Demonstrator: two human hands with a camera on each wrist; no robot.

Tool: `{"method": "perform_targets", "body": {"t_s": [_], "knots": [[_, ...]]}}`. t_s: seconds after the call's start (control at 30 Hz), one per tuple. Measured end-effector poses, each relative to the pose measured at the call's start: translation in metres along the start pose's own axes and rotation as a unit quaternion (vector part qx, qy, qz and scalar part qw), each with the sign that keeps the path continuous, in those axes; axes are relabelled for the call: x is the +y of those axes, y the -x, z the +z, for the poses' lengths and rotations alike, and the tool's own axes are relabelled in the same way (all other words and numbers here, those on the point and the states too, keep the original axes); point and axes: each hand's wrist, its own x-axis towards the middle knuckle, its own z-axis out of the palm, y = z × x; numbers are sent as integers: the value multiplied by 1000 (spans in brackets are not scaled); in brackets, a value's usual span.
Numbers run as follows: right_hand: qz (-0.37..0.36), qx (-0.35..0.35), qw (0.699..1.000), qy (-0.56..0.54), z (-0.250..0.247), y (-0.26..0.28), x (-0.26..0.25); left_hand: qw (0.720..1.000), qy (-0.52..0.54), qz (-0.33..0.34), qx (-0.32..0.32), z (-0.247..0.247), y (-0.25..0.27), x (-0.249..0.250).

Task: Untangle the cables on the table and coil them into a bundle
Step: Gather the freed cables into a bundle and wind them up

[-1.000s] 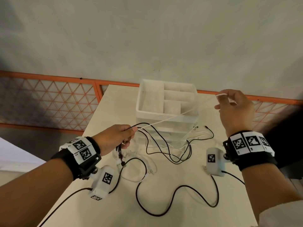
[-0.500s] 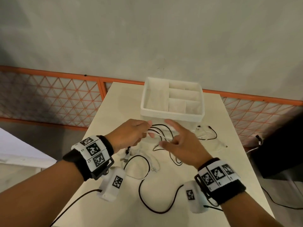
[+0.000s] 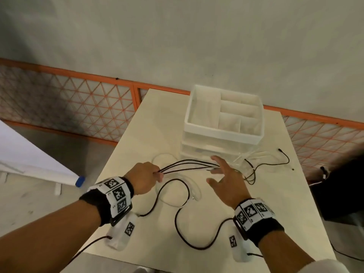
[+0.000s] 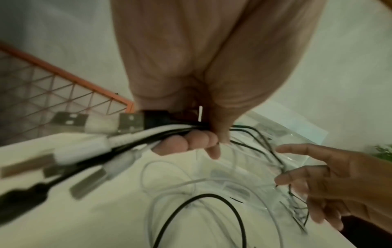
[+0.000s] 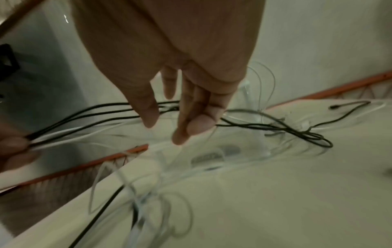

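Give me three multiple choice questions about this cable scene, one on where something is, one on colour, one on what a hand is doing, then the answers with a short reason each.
1. Where is the white organizer?
A. On the table's far half
B. On the floor
C. In the left hand

2. What colours are the cables that the left hand holds?
A. Red and blue
B. Black and white
C. All orange

3. What is the right hand doing?
A. Making a closed fist
B. Lifting the organizer
C. Reaching with fingers spread at the cables

Answers:
1 A: the head view shows it standing on the table beyond both hands.
2 B: the left wrist view shows black and white cords and plugs in the grip.
3 C: its fingers are straight and apart at the strands, gripping nothing plainly.
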Motion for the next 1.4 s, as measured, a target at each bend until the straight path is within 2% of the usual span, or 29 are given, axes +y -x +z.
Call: {"method": "perform_targets", "body": {"t_s": [0.1,0.2,0.27,0.4,0.47,0.57,0.7,0.8,0.87,0.93,1.03,1.13,1.23,1.4], "knots": [[-41,2,999,-14,27,9,9,992,121,-38,24,6,-4,-9],[-10,-103,994,41,49,13,6,967,246,-55,31,5,-3,-6],[-4,-126,991,42,55,8,0,963,264,-43,27,1,-4,-2],[-100,-13,995,25,24,-3,-39,944,321,-17,75,-13,-5,12],[-135,37,990,-30,-7,-7,-67,931,348,-2,112,-21,-6,23],[-151,97,973,-142,-47,-9,-97,933,331,44,132,-29,-8,44],[-162,157,951,-213,-80,-8,-111,923,378,43,61,-27,-11,59],[-123,241,933,-236,-101,-11,-97,942,334,27,26,-25,-14,53],[-88,262,930,-240,-111,-11,-83,950,312,23,17,-26,-15,48],[-75,249,938,-228,-113,-9,-73,946,324,27,11,-29,-13,48],[-91,201,952,-210,-104,-3,-72,925,376,54,-9,-34,-11,62],[-98,247,938,-223,-102,-6,-75,924,371,81,-37,-30,-12,78],[-89,281,925,-239,-119,-9,-76,919,389,66,-6,-21,-15,85],[-110,133,970,-171,-120,4,-78,839,539,-12,75,-22,-24,91]]}}
